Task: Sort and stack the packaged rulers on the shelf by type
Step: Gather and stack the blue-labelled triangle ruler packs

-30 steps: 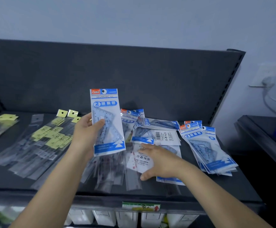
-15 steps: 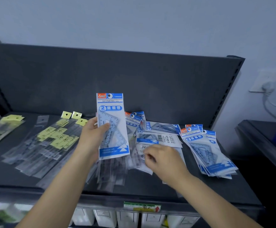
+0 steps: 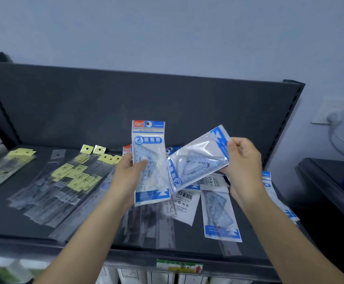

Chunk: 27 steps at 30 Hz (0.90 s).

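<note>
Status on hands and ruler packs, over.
Left hand grips upright blue pack. Right hand grips second blue pack, tilted. Loose packs lie on shelf; nothing in the way.

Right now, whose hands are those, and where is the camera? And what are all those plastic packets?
There is no machine here, just a person. The one picture comes from a camera worn on the person's head. It looks forward and down, so you see both arms reaching out.

The left hand holds a blue-and-white packet upright, with see-through triangle rulers inside. The right hand holds a second packet of the same kind, tilted sideways next to the first.

Under the hands is a dark shelf. On its left side lie long clear ruler packets with yellow labels. In the middle and on the right lie more blue packets, some showing their white backs. The job is to sort them all by kind.
</note>
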Motion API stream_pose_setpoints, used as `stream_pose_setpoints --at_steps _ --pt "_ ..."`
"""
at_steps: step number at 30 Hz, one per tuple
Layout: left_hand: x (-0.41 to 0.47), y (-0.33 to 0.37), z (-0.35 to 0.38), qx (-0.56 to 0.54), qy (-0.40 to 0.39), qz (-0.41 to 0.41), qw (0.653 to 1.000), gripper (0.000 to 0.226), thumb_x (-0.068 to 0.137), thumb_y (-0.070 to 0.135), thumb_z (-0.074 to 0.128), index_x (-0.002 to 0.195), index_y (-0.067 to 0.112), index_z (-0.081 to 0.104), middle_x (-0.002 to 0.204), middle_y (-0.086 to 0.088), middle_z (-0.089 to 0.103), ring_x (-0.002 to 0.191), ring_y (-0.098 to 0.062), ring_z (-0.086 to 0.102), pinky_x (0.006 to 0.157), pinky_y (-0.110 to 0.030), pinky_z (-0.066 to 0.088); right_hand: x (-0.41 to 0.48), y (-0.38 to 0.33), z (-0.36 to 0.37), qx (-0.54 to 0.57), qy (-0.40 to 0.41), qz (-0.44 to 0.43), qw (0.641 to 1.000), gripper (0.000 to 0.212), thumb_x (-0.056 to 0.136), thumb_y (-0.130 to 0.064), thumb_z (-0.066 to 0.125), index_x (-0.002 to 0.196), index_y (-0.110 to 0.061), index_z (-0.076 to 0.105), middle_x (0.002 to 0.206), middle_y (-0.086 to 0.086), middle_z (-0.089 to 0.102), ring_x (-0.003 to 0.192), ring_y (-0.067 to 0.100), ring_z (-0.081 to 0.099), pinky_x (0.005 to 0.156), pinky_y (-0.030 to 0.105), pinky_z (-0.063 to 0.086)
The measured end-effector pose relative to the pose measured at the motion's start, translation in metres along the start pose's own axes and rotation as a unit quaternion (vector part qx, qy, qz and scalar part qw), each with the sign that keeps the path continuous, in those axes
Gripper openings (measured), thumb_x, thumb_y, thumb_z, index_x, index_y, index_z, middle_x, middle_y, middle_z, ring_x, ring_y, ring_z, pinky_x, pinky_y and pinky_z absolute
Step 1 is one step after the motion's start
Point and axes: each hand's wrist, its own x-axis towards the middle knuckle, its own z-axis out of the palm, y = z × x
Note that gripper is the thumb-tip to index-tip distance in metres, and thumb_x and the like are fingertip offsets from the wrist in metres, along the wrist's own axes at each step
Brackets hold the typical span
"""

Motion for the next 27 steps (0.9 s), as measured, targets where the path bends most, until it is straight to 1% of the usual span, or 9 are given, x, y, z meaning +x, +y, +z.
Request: stream_pose_setpoints --at_steps 5,9,12,15,17,20,23,25,27 --pt "-0.003 -0.007 0.011 -0.076 -0.005 -0.023 0.997 0.024 0.098 0.003 0.041 0.117 0.01 0.055 0.103 -0.012 0.069 0.075 -0.023 0.072 0.054 -0.035 0.057 0.004 0.008 0.007 0.189 0.065 0.156 0.967 0.02 0.099 -0.009 0.035 0.092 -0.008 0.053 0.099 0.012 0.06 0.089 0.024 0.059 0.086 0.05 0.056" --pt "-0.006 -0.023 0.026 -0.123 -0.017 -0.084 0.989 0.024 0.101 0.012 0.039 0.119 0.011 0.054 0.106 -0.016 0.069 0.085 -0.029 0.07 0.067 -0.041 0.057 -0.001 0.018 0.019 0.259 0.095 0.185 0.943 0.024 0.094 0.005 0.035 0.111 0.004 0.051 0.108 0.017 0.064 0.096 0.027 0.067 0.069 0.032 0.061" --pt "-0.014 -0.029 0.044 -0.15 -0.095 -0.111 0.978 0.037 0.098 0.039 0.044 0.126 0.017 0.054 0.116 -0.009 0.068 0.101 -0.026 0.068 0.087 -0.047 0.054 -0.017 0.027 0.028 0.222 0.084 0.192 0.952 0.018 0.089 0.007 0.041 0.102 -0.003 0.048 0.099 0.017 0.061 0.084 0.024 0.064 0.065 0.033 0.059" --pt "-0.016 -0.031 0.055 -0.1 -0.089 -0.041 0.99 0.029 0.095 0.023 0.055 0.124 0.025 0.052 0.115 -0.003 0.068 0.103 -0.023 0.067 0.09 -0.048 0.053 -0.03 0.036 0.027 0.136 0.029 0.174 0.975 0.027 0.08 0.008 0.054 0.094 -0.014 0.048 0.102 0.019 0.063 0.087 0.031 0.065 0.081 0.05 0.054" --pt "-0.013 -0.027 0.06 -0.065 -0.058 0.001 0.996 0.027 0.094 0.01 0.055 0.117 0.025 0.053 0.111 -0.003 0.068 0.098 -0.021 0.068 0.086 -0.046 0.055 -0.034 0.035 0.02 0.075 -0.012 0.152 0.985 0.04 0.074 0.009 0.063 0.095 -0.023 0.049 0.098 0.01 0.065 0.086 0.025 0.066 0.081 0.046 0.054" --pt "-0.01 -0.021 0.065 -0.047 -0.05 0.032 0.997 0.023 0.094 0.008 0.055 0.113 0.02 0.057 0.107 -0.001 0.07 0.094 -0.018 0.069 0.082 -0.042 0.057 -0.036 0.028 0.006 -0.023 -0.109 0.134 0.985 0.057 0.07 0.005 0.074 0.108 -0.03 0.048 0.099 -0.008 0.062 0.087 0.008 0.064 0.079 0.03 0.053" --pt "-0.01 -0.021 0.071 -0.032 -0.063 0.047 0.996 0.015 0.093 0.009 0.056 0.105 0.017 0.062 0.102 -0.002 0.072 0.091 -0.017 0.07 0.079 -0.037 0.057 -0.031 0.025 -0.007 -0.072 -0.137 0.102 0.983 0.072 0.073 -0.001 0.076 0.124 -0.036 0.039 0.103 -0.012 0.057 0.091 -0.002 0.057 0.076 0.02 0.049" --pt "-0.013 -0.023 0.078 -0.03 -0.09 0.048 0.994 0.015 0.093 0.009 0.056 0.105 0.014 0.063 0.101 -0.004 0.073 0.091 -0.02 0.071 0.079 -0.038 0.057 -0.027 0.022 -0.015 -0.062 -0.123 0.07 0.988 0.062 0.079 -0.008 0.073 0.124 -0.036 0.041 0.108 -0.011 0.057 0.09 -0.004 0.057 0.07 0.014 0.048" --pt "-0.018 -0.027 0.087 -0.035 -0.127 0.036 0.991 0.017 0.093 0.009 0.056 0.108 0.011 0.064 0.102 -0.006 0.073 0.092 -0.022 0.071 0.079 -0.037 0.057 -0.022 0.02 -0.023 -0.015 -0.125 0.063 0.99 0.041 0.086 -0.011 0.068 0.117 -0.031 0.051 0.11 -0.007 0.066 0.091 0.002 0.066 0.076 0.019 0.054"
